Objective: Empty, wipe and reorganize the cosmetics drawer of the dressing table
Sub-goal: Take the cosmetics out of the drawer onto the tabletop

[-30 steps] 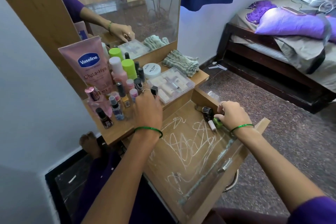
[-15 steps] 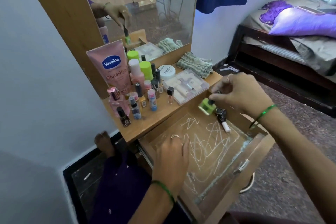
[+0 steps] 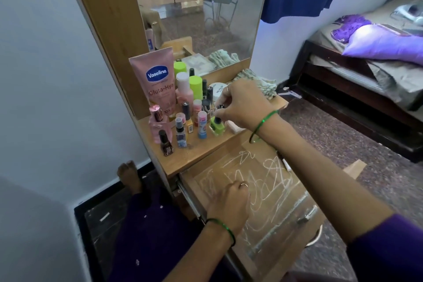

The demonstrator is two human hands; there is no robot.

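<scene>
The right hand (image 3: 246,104) has swung away from the open drawer (image 3: 270,192) and across to the tabletop (image 3: 183,158), carrying the green nail polish bottle (image 3: 217,126) by its dark cap; half a second ago it hung over the drawer's far corner, now it stands among the small bottles. The left hand (image 3: 229,204) has dropped from that bottle cluster a second ago onto the drawer's near left part, over the white scribbles.
</scene>
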